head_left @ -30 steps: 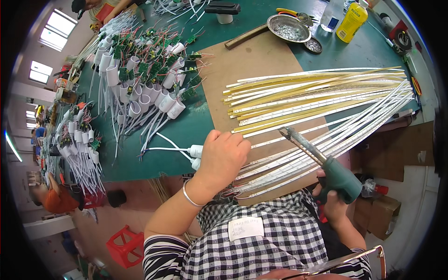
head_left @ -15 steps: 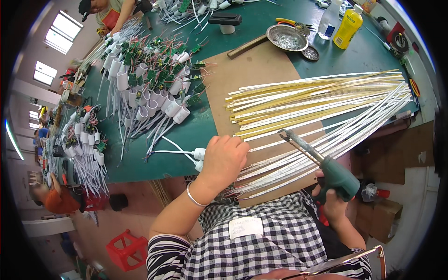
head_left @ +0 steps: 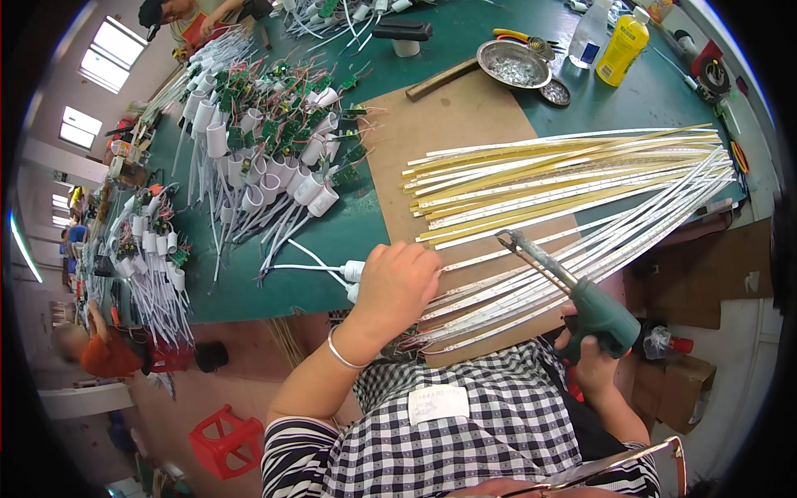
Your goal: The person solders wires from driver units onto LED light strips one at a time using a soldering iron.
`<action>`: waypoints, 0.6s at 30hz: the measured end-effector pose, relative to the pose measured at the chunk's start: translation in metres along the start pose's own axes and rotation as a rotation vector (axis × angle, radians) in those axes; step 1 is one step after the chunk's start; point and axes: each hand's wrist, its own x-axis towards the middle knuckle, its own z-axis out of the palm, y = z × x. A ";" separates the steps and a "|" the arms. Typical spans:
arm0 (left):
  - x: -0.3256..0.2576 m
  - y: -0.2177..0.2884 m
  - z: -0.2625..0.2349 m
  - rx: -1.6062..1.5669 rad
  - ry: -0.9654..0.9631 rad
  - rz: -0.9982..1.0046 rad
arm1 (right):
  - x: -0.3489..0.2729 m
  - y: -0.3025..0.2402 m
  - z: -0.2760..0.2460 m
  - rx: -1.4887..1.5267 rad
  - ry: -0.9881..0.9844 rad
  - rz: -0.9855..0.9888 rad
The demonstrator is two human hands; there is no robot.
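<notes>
The left hand (head_left: 397,286) lies palm down with the knuckles up and the fingers curled under, pressing flat; its wrist, ringed by a thin bangle, bends slightly as the bare forearm runs back and down to a striped sleeve. The right hand (head_left: 594,353) sits lower and closer to the body, fingers wrapped tight round a grip, the thumb side up, the forearm mostly hidden behind the chest.

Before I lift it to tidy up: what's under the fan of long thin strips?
A brown cardboard sheet on the green table lies under the white and yellow strips. The left hand covers their near ends.
</notes>
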 end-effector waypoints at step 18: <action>-0.025 0.006 -0.029 -0.102 -0.334 -0.051 | 0.019 -0.004 -0.011 0.032 0.152 0.019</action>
